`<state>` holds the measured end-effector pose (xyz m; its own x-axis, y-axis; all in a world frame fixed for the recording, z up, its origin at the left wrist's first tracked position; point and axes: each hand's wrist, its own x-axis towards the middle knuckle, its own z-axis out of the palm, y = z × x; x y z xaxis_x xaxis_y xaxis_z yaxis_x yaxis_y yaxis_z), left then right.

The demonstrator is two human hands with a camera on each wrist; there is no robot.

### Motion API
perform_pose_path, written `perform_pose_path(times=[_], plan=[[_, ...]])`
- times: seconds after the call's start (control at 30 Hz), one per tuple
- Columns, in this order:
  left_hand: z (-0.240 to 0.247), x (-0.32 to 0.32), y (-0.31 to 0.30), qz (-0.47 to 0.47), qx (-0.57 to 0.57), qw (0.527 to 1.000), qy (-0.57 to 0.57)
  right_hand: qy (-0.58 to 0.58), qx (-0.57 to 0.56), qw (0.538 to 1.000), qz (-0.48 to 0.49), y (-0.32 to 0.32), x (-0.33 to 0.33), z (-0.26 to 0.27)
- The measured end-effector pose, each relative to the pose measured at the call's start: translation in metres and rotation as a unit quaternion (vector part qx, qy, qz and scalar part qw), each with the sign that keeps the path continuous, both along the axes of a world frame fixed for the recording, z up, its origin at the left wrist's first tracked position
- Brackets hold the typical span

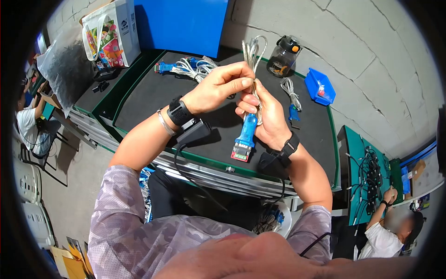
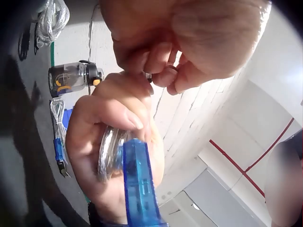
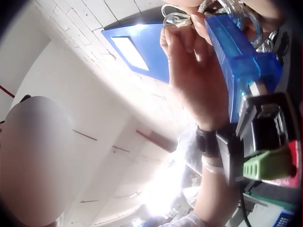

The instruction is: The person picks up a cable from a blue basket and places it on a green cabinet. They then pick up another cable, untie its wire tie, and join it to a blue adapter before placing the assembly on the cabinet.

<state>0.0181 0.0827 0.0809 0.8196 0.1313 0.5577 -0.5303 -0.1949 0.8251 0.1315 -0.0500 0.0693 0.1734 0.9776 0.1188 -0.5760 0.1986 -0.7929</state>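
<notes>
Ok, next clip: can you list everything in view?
adapter cable: one, blue plug and clear coiled cord, held in both hands
cable bundles: a heap, blue and clear, mat's far left
loose cable: one, clear with blue plug, mat's right
jar: one, clear with black lid, far edge
parts bin: one, blue, far right corner
bench mat: one, black, on green-edged bench
printed bag: one, white, far left
left hand: one, pinches the coiled cord
right hand: one, grips the blue plug
</notes>
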Motion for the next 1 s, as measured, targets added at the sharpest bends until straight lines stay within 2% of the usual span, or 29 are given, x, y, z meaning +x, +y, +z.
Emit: perform_pose_path(times=[0.17,0.33,0.4,0.47,0.53,0.6,0.63,0.67,0.77,0.87,1.0], plan=[[0.002,0.0,0.003,0.007,0.009,1.0,0.019,0.088,0.035,0.991,0.092,0.004,0.01,-0.008],[-0.003,0.006,0.009,-0.034,-0.1,0.994,0.011,0.009,0.034,0.997,0.063,0.009,0.019,-0.006],[0.001,0.006,0.003,-0.054,-0.111,0.992,-0.003,-0.01,0.038,0.999,0.024,0.008,0.021,-0.006],[0.013,0.003,-0.011,0.055,-0.227,0.972,-0.022,0.017,0.045,0.999,0.017,0.01,0.029,-0.01],[0.003,0.008,0.001,0.076,-0.219,0.973,-0.011,0.045,0.065,0.997,0.012,0.013,0.035,-0.01],[-0.019,0.016,0.017,0.124,-0.146,0.978,0.08,0.038,0.075,0.996,0.011,0.014,0.044,-0.011],[-0.022,0.016,0.01,0.064,-0.129,0.98,0.138,0.019,0.071,0.997,-0.015,0.012,0.048,-0.008],[-0.026,0.018,0.001,0.087,-0.136,0.971,0.176,0.003,0.065,0.997,-0.036,0.012,0.049,-0.007],[-0.028,0.02,-0.002,0.01,-0.105,0.959,0.263,0.02,0.08,0.993,-0.082,0.014,0.053,-0.007],[-0.021,0.014,-0.009,-0.119,-0.216,0.927,0.284,0.027,0.089,0.991,-0.1,0.014,0.054,-0.007],[-0.022,0.013,-0.011,-0.099,-0.195,0.935,0.28,0.011,0.091,0.988,-0.121,0.015,0.055,-0.007]])
